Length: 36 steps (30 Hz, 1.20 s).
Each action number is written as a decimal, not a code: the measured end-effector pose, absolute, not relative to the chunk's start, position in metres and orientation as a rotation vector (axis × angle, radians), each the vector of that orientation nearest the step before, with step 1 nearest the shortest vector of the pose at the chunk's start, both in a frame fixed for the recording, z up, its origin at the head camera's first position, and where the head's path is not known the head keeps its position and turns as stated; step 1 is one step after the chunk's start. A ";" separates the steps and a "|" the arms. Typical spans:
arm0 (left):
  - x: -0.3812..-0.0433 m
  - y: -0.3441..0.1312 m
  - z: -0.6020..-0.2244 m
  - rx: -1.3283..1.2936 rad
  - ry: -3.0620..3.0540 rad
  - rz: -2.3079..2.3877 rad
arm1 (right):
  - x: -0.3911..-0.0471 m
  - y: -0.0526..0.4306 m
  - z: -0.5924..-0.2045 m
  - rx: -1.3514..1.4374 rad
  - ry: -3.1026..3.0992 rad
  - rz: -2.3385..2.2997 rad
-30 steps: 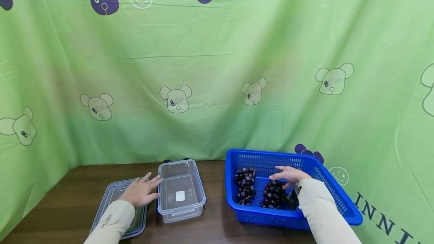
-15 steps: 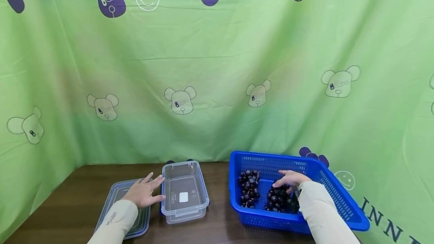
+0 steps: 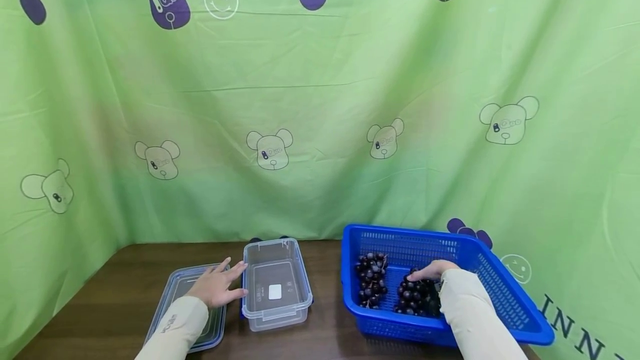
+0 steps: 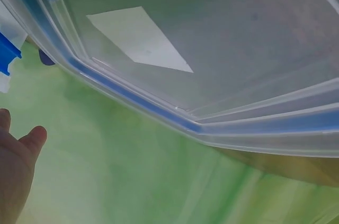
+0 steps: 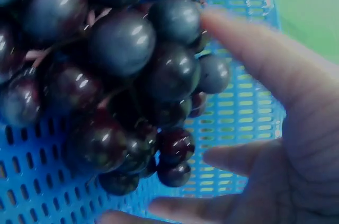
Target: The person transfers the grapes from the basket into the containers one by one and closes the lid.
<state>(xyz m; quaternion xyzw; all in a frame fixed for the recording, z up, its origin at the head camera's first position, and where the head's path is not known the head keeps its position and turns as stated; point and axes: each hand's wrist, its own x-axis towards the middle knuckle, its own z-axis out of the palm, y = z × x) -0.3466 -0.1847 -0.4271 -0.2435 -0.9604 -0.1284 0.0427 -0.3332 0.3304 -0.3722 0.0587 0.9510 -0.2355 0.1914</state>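
My left hand (image 3: 216,285) is spread with straight fingers, the fingertips right at the left rim of a clear plastic food container (image 3: 272,313). In the left wrist view part of the hand (image 4: 18,163) shows below the clear lid (image 4: 238,60) with its blue seal. My right hand (image 3: 432,271) is down inside a blue plastic basket (image 3: 400,321), over a bunch of dark grapes (image 3: 415,296). In the right wrist view the thumb of the right hand (image 5: 286,123) meets a grape (image 5: 177,20) at the bunch's side, while the other fingers stretch out loosely below it.
A second bunch of dark grapes (image 3: 371,282) lies at the left of the basket. The container's lid (image 3: 212,326) rests on the brown table (image 3: 95,304), under the left forearm. A green printed curtain (image 3: 320,182) hangs behind the table.
My right hand has lowered onto the right bunch of grapes, its fingers going down beside it. The left hand stays at the container's rim. The whole view has shifted slightly.
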 end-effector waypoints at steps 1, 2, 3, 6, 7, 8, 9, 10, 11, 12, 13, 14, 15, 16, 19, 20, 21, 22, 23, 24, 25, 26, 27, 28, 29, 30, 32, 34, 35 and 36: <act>-0.347 -0.184 -0.428 -0.738 -2.942 -0.387 | -0.334 0.331 -0.373 0.144 2.646 -0.612; -0.347 -0.184 -0.428 -0.739 -2.940 -0.387 | -0.336 0.330 -0.373 0.130 2.605 -0.596; -0.347 -0.184 -0.428 -0.743 -2.935 -0.387 | -0.337 0.330 -0.374 0.114 2.573 -0.585; -0.348 -0.186 -0.429 -0.767 -2.910 -0.381 | -0.341 0.328 -0.377 0.042 2.517 -0.561; -0.348 -0.186 -0.429 -0.778 -2.901 -0.378 | -0.341 0.326 -0.378 0.045 2.511 -0.573; -0.348 -0.186 -0.429 -0.788 -2.894 -0.374 | -0.342 0.325 -0.378 0.049 2.505 -0.580; -0.348 -0.186 -0.428 -0.795 -2.890 -0.372 | -0.342 0.323 -0.379 0.044 2.503 -0.583; -0.348 -0.187 -0.427 -0.800 -2.889 -0.372 | -0.342 0.321 -0.379 0.043 2.498 -0.586; -0.347 -0.187 -0.427 -0.801 -2.890 -0.374 | -0.343 0.318 -0.379 0.064 2.499 -0.599; -0.347 -0.187 -0.427 -0.798 -2.893 -0.373 | -0.343 0.316 -0.379 0.077 2.501 -0.611; -0.346 -0.187 -0.427 -0.793 -2.899 -0.370 | -0.343 0.313 -0.379 0.098 2.505 -0.621; -0.345 -0.187 -0.426 -0.789 -2.902 -0.370 | -0.344 0.311 -0.379 0.111 2.500 -0.630; -0.345 -0.187 -0.427 -0.786 -2.905 -0.372 | -0.343 0.309 -0.379 0.139 2.491 -0.653; -0.345 -0.187 -0.427 -0.783 -2.907 -0.372 | -0.343 0.307 -0.379 0.154 2.485 -0.663; -0.346 -0.186 -0.429 -0.789 -2.905 -0.386 | -0.343 0.302 -0.380 0.178 2.473 -0.712; -0.347 -0.185 -0.429 -0.793 -2.901 -0.396 | -0.343 0.300 -0.380 0.168 2.479 -0.721; -0.348 -0.185 -0.430 -0.795 -2.898 -0.403 | -0.343 0.298 -0.381 0.170 2.490 -0.731; -0.349 -0.185 -0.431 -0.797 -2.895 -0.393 | -0.343 0.295 -0.382 0.153 2.503 -0.731; -0.349 -0.185 -0.431 -0.796 -2.894 -0.398 | -0.343 0.292 -0.383 0.173 2.516 -0.751; -0.350 -0.185 -0.432 -0.795 -2.894 -0.398 | -0.344 0.289 -0.384 0.196 2.526 -0.765; -0.350 -0.184 -0.432 -0.794 -2.897 -0.399 | -0.345 0.286 -0.385 0.237 2.537 -0.781; -0.350 -0.184 -0.432 -0.790 -2.903 -0.398 | -0.345 0.284 -0.386 0.265 2.536 -0.798; -0.350 -0.184 -0.432 -0.787 -2.908 -0.395 | -0.345 0.282 -0.387 0.311 2.536 -0.825; -0.350 -0.183 -0.431 -0.783 -2.915 -0.392 | -0.344 0.280 -0.387 0.348 2.537 -0.854; -0.350 -0.182 -0.431 -0.779 -2.922 -0.407 | -0.344 0.278 -0.387 0.377 2.537 -0.876; -0.350 -0.182 -0.430 -0.774 -2.928 -0.403 | -0.344 0.276 -0.386 0.390 2.541 -0.888; -0.350 -0.181 -0.429 -0.764 -2.934 -0.394 | -0.341 0.272 -0.382 0.376 2.545 -0.900; -0.349 -0.182 -0.428 -0.760 -2.934 -0.377 | -0.338 0.269 -0.378 0.340 2.541 -0.892; -0.349 -0.183 -0.428 -0.761 -2.930 -0.368 | -0.337 0.267 -0.376 0.317 2.539 -0.877; -0.348 -0.183 -0.428 -0.764 -2.926 -0.360 | -0.335 0.266 -0.375 0.307 2.536 -0.875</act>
